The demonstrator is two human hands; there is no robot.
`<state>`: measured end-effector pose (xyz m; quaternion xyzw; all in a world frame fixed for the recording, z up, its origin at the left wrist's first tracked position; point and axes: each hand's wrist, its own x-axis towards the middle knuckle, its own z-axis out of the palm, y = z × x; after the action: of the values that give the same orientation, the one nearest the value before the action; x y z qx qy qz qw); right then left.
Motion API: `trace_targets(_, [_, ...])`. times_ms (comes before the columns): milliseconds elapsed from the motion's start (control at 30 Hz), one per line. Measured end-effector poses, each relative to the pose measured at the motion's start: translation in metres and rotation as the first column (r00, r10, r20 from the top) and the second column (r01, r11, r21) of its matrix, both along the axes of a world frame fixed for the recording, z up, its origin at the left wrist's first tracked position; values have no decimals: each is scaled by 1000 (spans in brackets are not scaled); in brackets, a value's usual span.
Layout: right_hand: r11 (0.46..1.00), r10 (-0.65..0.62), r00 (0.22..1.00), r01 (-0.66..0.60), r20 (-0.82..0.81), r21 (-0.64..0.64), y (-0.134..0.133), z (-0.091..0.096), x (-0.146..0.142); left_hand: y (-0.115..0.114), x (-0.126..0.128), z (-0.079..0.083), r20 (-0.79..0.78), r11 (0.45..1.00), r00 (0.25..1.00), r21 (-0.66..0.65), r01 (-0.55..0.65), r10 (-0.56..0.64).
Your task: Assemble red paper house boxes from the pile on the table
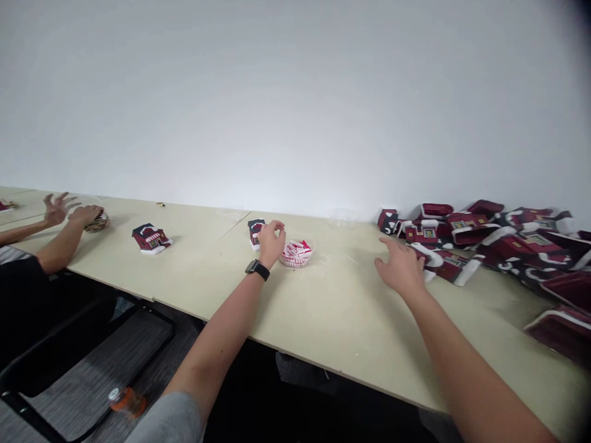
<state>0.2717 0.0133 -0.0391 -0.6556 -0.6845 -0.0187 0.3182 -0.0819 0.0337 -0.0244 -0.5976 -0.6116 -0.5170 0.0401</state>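
My left hand [271, 242], with a dark watch on its wrist, hovers over the table with thumb and fingers pinched together; whether it holds something is too small to tell. Just behind it stands a small red-and-dark house-shaped box [254, 232], and right beside it sits a clear bowl of red-and-white candies [298, 253]. My right hand [401, 266] reaches out with fingers spread, open, its fingertips at the near edge of a pile of flat and folded house boxes [489, 240].
Another person's hands [74, 215] work at a small bowl at the far left. A finished house box [151, 238] stands on the beige table [341, 314]. A black chair and an orange-capped bottle [127, 400] are below the table edge.
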Motion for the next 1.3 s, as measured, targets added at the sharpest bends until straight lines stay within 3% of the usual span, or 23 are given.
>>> trace_targets(167, [982, 169, 979, -157, -117, 103, 1, 0, -7, 0, 0, -1, 10, 1000, 1000, 13, 14, -14])
trace_targets(367, [960, 261, 899, -205, -350, 190, 0, 6, -4, 2, -1, -2, 15, 1000, 1000, 3, 21, -21])
trace_targets(567, [932, 333, 897, -265, -292, 248, 0, 4, -7, 0, 1, -1, 47, 1000, 999, -10, 28, -27])
trace_targets(733, [968, 195, 972, -169, -133, 185, 5, -3, -4, -1, 3, -1, 57, 999, 998, -17, 40, -39])
trace_targets(1000, [1000, 25, 985, -26, -171, -2, 4, -4, 2, 0, 4, -2, 66, 999, 997, -21, 35, -33])
trace_targets(1300, [997, -28, 988, 17, -150, -78, 10, -9, 7, 0, 3, -3, 70, 999, 997, -33, 41, -39])
